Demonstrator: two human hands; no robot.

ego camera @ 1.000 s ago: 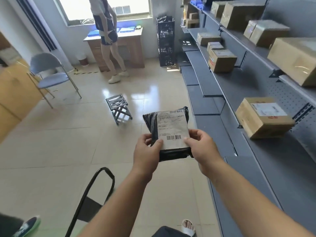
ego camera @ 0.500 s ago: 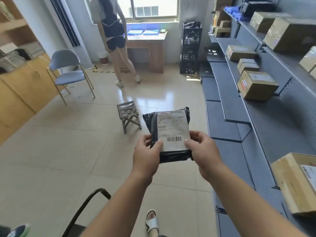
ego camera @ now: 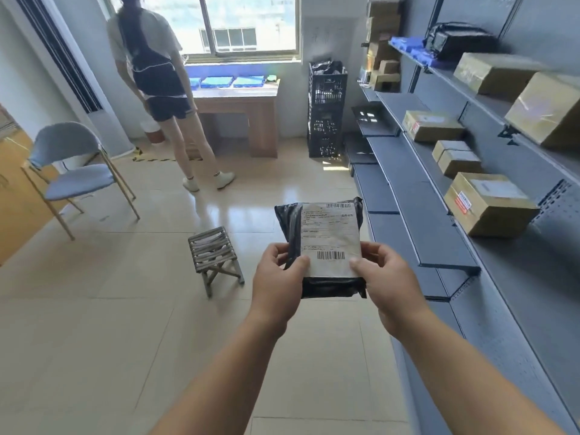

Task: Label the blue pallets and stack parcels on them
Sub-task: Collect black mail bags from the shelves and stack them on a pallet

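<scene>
Several tiers of grey metal shelving [ego camera: 423, 221] run down the right wall. Brown cardboard boxes [ego camera: 489, 205] sit spaced along the middle and upper tiers; the lower tiers are bare. Beige tiled floor [ego camera: 94, 324], glossy.

At the far end, a wooden desk [ego camera: 251, 105] stands under the window. Flat blue pallets [ego camera: 232, 81] lie side by side on its top. A person [ego camera: 153, 73] stands just left of the desk, back to the camera. Right of the desk is a stack of black plastic crates [ego camera: 326, 120]. A grey-blue chair [ego camera: 72, 177] with thin metal legs stands to the left, and a small slatted folding stool [ego camera: 213, 255] mid-floor.

Parcel: a black poly mailer [ego camera: 320, 246], held in mid-air at chest height in front of the wearer, well apart from the pallets and touching no shelf. Its white shipping label [ego camera: 332, 227] faces the camera, barcode near the bottom.

Left hand [ego camera: 276, 277] grips the mailer's lower left edge, thumb pressed on the front near the label's corner, fingers curled behind. Right hand [ego camera: 389, 277] mirrors it on the lower right edge, thumb on the label, fingers wrapped round the back, mostly hidden.
</scene>
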